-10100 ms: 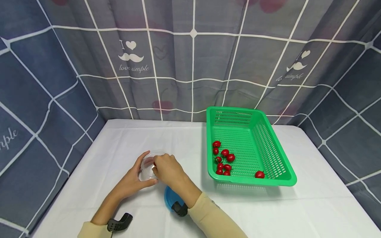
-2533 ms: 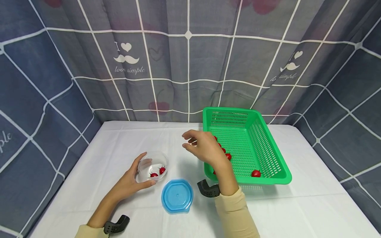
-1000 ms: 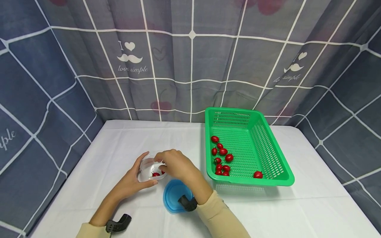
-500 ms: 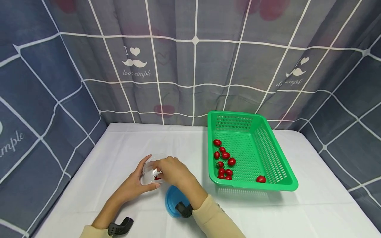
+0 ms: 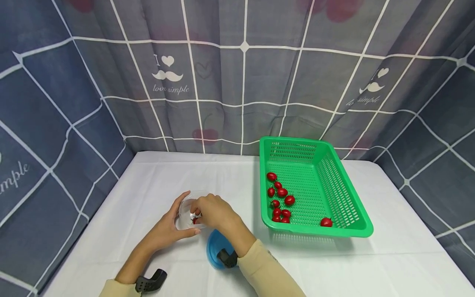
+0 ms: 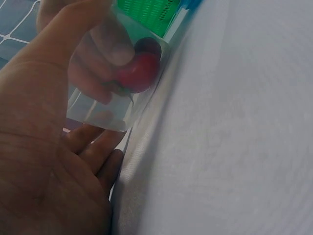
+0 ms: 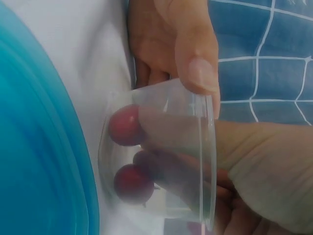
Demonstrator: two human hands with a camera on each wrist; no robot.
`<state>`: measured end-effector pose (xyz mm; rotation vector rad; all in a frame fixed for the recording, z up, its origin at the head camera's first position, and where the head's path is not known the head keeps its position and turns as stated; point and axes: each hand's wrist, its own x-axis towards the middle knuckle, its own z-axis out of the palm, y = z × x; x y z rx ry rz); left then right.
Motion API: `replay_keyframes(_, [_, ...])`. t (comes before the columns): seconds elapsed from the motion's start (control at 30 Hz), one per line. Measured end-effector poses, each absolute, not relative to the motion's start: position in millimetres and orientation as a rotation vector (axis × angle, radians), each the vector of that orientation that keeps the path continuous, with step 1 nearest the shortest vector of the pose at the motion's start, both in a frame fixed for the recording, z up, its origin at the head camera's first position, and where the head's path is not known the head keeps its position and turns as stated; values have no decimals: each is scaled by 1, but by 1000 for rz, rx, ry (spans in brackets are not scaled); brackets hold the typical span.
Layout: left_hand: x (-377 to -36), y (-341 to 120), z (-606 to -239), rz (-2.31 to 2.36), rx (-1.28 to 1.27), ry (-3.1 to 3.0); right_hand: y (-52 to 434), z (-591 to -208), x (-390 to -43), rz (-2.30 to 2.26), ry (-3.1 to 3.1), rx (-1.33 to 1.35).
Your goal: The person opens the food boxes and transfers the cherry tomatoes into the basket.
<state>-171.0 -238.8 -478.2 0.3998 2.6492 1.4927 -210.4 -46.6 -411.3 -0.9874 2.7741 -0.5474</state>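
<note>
The left hand curls round the clear plastic cup, thumb on the near wall and fingers on the far wall and rim; judging by the grip, this steadies the light cup on the table while the other hand works inside it. The right hand reaches down over the cup's mouth, its fingers bunched inside the cup. They lie against a cherry tomato, though whether they pinch it or have let it go cannot be told through the clear wall. The right wrist view shows two more tomatoes lying at the bottom of the cup, below those fingers. Just under the right wrist lies a blue lid, top side down on the table, close to the cup. Well away to the right of the right fingers stands a green basket with more cherry tomatoes gathered at its near left corner
</note>
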Motion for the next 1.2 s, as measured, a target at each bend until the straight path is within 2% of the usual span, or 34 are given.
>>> replay_keyframes(0.57, [-171,-239,-476,1513,401,2637,-47,-410,-216,-467,2753,-1048])
replay_keyframes(1.2, [-172,-239,-477,1466,356,2641,-40,-405,-216,-609,2794,-1203])
